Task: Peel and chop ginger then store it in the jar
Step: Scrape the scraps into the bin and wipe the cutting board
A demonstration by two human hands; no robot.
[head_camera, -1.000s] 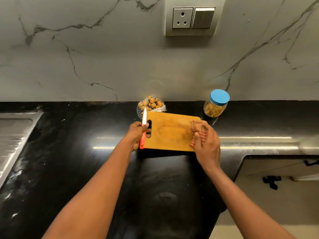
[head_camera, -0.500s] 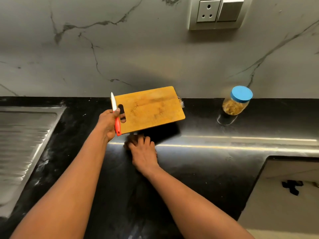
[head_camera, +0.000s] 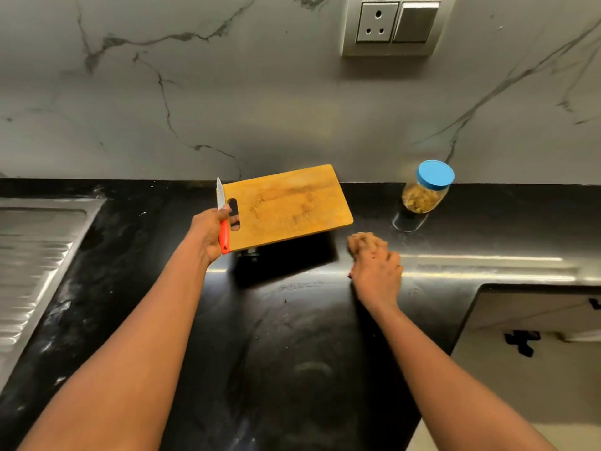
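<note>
two hands are in view. right hand (head_camera: 377, 268): blurred at the fingers, low over the surface (head_camera: 292, 336), right of the board; whether it grips anything cannot be determined. left hand (head_camera: 208, 232): clenched around one short end of the cutting board (head_camera: 289, 206) and the red handle of the knife (head_camera: 220, 195) together, blade pointing toward the wall. the board is held tilted, clear of the surface; its underside is hidden. the drainboard (head_camera: 32, 249) is cut off at the left edge. jar (head_camera: 422, 196): clear, blue lid (head_camera: 435, 175) fitted, holding yellow-brown chopped pieces too small to resolve singly. it stands on the surface by the wall, right of the board, apart from both hands.
</note>
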